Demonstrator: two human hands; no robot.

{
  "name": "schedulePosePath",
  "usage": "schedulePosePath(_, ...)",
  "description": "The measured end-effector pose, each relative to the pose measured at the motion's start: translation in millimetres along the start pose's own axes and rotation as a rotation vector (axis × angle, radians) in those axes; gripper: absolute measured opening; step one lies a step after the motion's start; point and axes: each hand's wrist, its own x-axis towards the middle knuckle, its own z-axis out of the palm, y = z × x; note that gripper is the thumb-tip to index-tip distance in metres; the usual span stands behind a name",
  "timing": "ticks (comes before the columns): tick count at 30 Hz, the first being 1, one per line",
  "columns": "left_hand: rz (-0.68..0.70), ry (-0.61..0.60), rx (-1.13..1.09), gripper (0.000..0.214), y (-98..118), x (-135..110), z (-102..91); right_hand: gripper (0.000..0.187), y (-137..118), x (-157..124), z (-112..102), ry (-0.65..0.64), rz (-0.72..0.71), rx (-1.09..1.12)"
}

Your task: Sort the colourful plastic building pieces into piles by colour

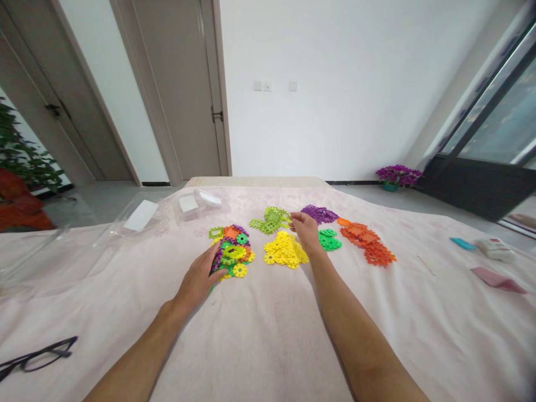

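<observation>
Plastic interlocking pieces lie sorted by colour on a pale pink cloth. My left hand rests with fingers spread against the near left edge of a mixed-colour pile. My right hand reaches between the lime green pile and the purple pile, fingers pinched at the lime green pile's right edge; what they hold is too small to tell. A yellow pile sits just left of my right wrist, a dark green pile just right of it. An orange pile lies further right.
Clear plastic containers and a clear bag lie at the back left. Black glasses rest near the front left edge. A teal item, a white box and a pink piece lie at the right.
</observation>
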Motion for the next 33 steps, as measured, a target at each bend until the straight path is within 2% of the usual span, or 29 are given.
schedulePosePath(3, -0.076, 0.020, -0.064, 0.073, -3, 0, -0.1, 0.027, -13, -23, 31, -0.212, -0.191, -0.236)
schedulePosePath(7, -0.109, 0.076, -0.147, 0.062, -3, -1, -3.9, 0.022, -25, -62, 63, -0.466, -0.412, -0.366)
schedulePosePath(9, -0.137, 0.161, -0.137, 0.054, -5, -1, -6.7, 0.025, -28, -78, 73, -0.556, -0.538, -0.424)
schedulePosePath(12, -0.205, 0.265, -0.020, 0.049, -11, 0, -9.9, 0.039, -29, -94, 82, -0.666, -0.733, -0.498)
schedulePosePath(14, -0.241, 0.258, 0.055, 0.047, -16, 1, -10.4, 0.039, -29, -101, 85, -0.728, -0.795, -0.528)
schedulePosePath(16, -0.245, 0.215, 0.101, 0.046, -20, 2, -9.5, 0.029, -29, -105, 87, -0.765, -0.801, -0.553)
schedulePosePath(22, -0.197, 0.155, 0.162, 0.041, -25, 4, -5.3, 0.014, -28, -109, 89, -0.746, -0.791, -0.545)
schedulePosePath(25, -0.175, 0.123, 0.161, 0.040, -27, 5, -5.3, 0.014, -30, -107, 87, -0.654, -0.766, -0.523)
schedulePosePath(29, -0.159, 0.095, 0.173, 0.041, -27, 5, -6.0, 0.023, -39, -96, 78, -0.417, -0.593, -0.587)
schedulePosePath(33, -0.161, 0.082, 0.189, 0.040, -25, 5, -6.4, 0.026, -42, -76, 63, -0.289, -0.332, -0.587)
